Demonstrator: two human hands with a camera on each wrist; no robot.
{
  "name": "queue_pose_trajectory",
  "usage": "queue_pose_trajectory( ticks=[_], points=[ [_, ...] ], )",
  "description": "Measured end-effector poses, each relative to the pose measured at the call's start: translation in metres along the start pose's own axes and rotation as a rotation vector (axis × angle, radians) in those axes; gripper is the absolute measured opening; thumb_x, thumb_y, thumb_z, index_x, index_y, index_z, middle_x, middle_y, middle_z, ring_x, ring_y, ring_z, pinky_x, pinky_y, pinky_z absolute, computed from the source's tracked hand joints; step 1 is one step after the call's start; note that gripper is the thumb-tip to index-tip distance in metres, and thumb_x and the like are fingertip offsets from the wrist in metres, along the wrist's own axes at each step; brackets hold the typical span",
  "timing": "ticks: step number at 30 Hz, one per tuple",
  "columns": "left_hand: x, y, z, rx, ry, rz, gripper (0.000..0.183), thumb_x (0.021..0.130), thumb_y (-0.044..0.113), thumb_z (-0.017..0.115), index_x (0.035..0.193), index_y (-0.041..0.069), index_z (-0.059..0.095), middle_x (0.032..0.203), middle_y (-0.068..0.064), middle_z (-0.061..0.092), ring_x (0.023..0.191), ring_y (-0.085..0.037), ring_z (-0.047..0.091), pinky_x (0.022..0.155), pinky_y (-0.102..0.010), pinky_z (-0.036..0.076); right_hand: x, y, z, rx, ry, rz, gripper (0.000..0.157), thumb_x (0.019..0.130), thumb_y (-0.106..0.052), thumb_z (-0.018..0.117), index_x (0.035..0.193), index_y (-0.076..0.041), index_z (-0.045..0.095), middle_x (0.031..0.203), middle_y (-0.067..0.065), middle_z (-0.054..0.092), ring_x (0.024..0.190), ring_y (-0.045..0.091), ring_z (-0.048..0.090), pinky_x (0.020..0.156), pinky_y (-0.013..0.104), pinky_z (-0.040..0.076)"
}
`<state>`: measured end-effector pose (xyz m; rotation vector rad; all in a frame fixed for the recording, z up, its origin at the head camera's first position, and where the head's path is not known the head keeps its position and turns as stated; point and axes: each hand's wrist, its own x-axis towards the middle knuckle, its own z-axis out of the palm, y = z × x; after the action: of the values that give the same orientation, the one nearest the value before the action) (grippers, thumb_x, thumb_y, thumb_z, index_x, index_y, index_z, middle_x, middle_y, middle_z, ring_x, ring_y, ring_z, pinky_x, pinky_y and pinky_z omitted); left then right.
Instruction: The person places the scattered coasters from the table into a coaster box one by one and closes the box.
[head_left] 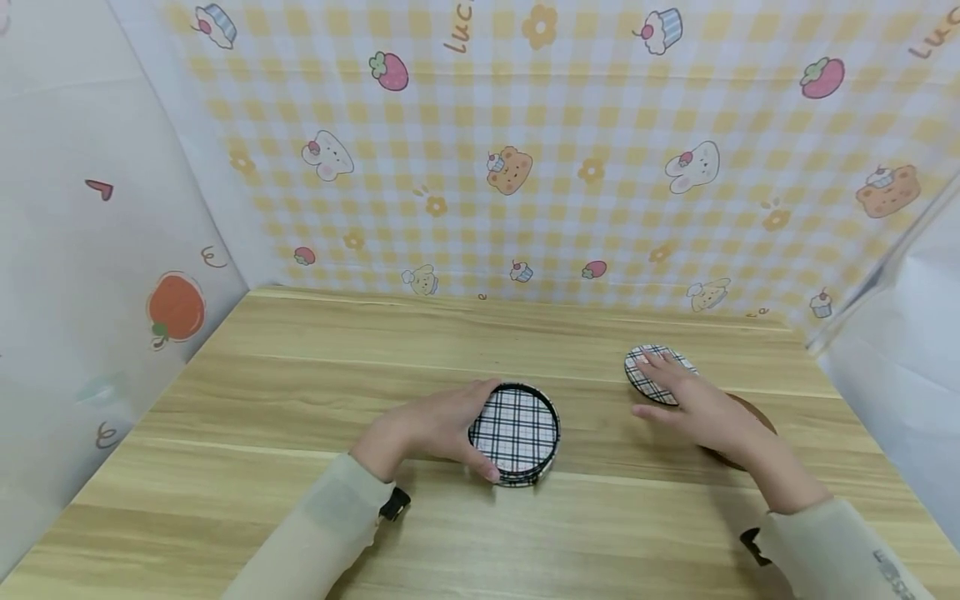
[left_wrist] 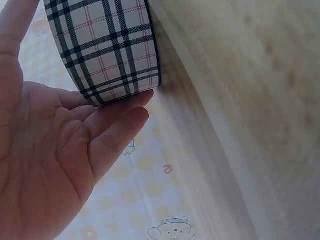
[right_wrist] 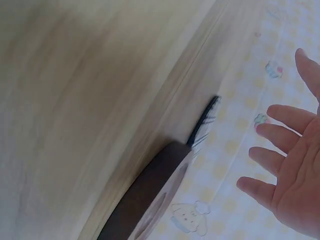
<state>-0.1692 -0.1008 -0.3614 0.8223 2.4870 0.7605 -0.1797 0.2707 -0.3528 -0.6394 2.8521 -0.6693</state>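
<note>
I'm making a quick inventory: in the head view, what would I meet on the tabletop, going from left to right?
Left hand → plaid box → plaid disc → brown round object.

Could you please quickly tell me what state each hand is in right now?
Left hand: holding the round plaid box.
Right hand: open, fingers spread, holding nothing.
</note>
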Motion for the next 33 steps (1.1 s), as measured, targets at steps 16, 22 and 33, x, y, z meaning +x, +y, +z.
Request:
queue_pose_trajectory(
  ticks=[16, 22, 33],
  points=[
    [-0.002, 0.001, 0.000, 0.006, 0.005, 0.011, 0.121, 0.064, 0.052, 0.089, 0.157, 0.013, 0.022, 0.152, -0.006, 0.043, 0.136, -0.022, 0.046, 0.116, -0.044, 0.038, 0.013, 0.033, 0.000, -0.087, -0.012, 0.043, 0.081, 0.092, -0.044, 0.066, 0.150, 0.004, 0.036, 0.155, 0.040, 0.020, 0.139, 0.065, 0.015, 0.108, 0.078, 0.019],
    [-0.002, 0.002, -0.002, -0.002, 0.008, 0.013, 0.120, 0.065, 0.051, 0.090, 0.157, 0.013, 0.022, 0.151, -0.006, 0.043, 0.135, -0.022, 0.046, 0.115, -0.044, 0.040, 0.018, 0.037, -0.001, -0.095, -0.038, 0.061, 0.081, 0.092, -0.046, 0.066, 0.150, 0.003, 0.037, 0.155, 0.041, 0.019, 0.138, 0.068, 0.014, 0.106, 0.079, 0.019],
    [-0.001, 0.002, 0.000, 0.012, 0.003, 0.014, 0.120, 0.063, 0.052, 0.090, 0.156, 0.013, 0.024, 0.148, -0.006, 0.045, 0.134, -0.021, 0.048, 0.115, -0.044, 0.040, 0.021, 0.048, -0.001, -0.103, -0.076, 0.084, 0.086, 0.090, -0.047, 0.068, 0.150, 0.005, 0.035, 0.152, 0.044, 0.019, 0.133, 0.073, 0.015, 0.099, 0.082, 0.026]
  ],
)
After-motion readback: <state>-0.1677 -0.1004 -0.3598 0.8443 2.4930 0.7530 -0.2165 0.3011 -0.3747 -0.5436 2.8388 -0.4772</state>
